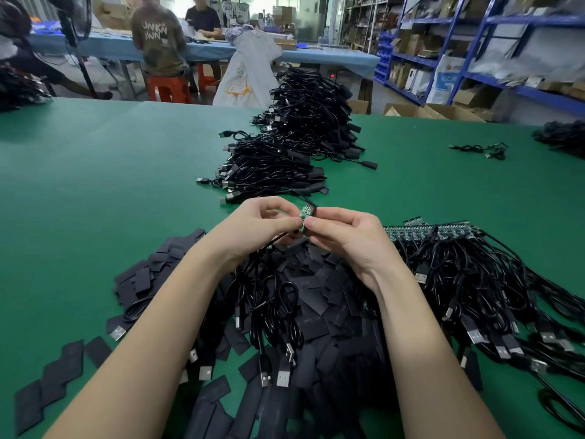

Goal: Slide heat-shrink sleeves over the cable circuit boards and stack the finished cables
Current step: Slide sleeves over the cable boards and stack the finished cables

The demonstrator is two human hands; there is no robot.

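- Left hand (253,226) and right hand (345,236) pinch the circuit board (305,213) above the sleeve pile (316,299)
- Keep the sleeve (311,208) square to the board; advance evenly until covered

Two hands (262,226); cables (285,147), sleeves (316,299) (perhaps hundreds).

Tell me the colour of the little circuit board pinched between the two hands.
Green, seen in the head view: the circuit board sits between the left hand and right hand.
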